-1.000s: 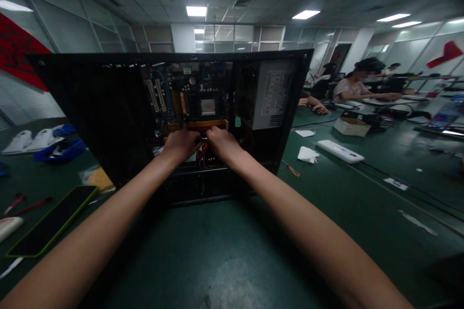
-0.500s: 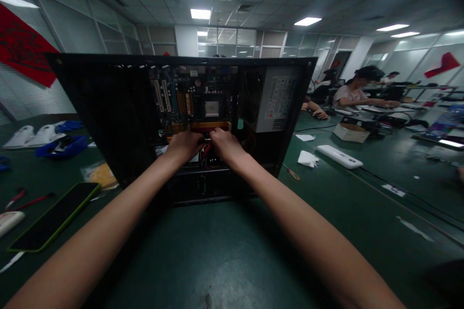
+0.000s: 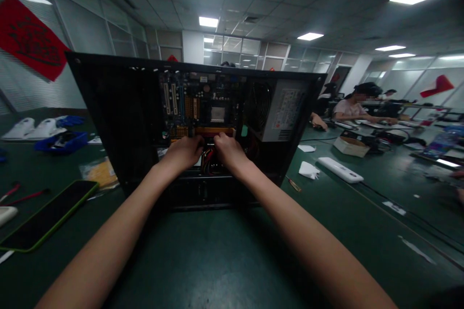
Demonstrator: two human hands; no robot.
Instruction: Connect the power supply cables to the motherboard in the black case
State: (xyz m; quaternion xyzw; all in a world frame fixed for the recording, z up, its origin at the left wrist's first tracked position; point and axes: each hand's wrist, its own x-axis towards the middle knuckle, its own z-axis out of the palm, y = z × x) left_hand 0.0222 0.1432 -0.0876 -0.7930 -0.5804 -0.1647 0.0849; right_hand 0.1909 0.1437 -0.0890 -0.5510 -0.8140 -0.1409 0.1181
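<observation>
A black open computer case (image 3: 195, 63) stands upright on the table in front of me. Inside it are a motherboard (image 3: 208, 94) with a square silver processor (image 3: 217, 114) and a grey power supply (image 3: 284, 113) at the right. My left hand (image 3: 185, 150) and my right hand (image 3: 228, 148) reach into the case at the orange and dark red memory slots (image 3: 214, 132). Both hands have their fingers curled closed; whatever is pinched in them is hidden. Red, yellow and black cables (image 3: 208, 160) hang between the hands.
Left of the case lie a phone (image 3: 47, 215) with a green edge, a plastic bag (image 3: 99, 172) and a blue tray (image 3: 60, 141). On the right are a screwdriver (image 3: 294, 185), a white power strip (image 3: 340, 170) and a cardboard box (image 3: 351, 146). A person (image 3: 357, 106) sits farther back.
My view has shifted, so the case sits a little lower and to the right in the picture. My hands stay at the memory slots, with a slightly wider gap between them.
</observation>
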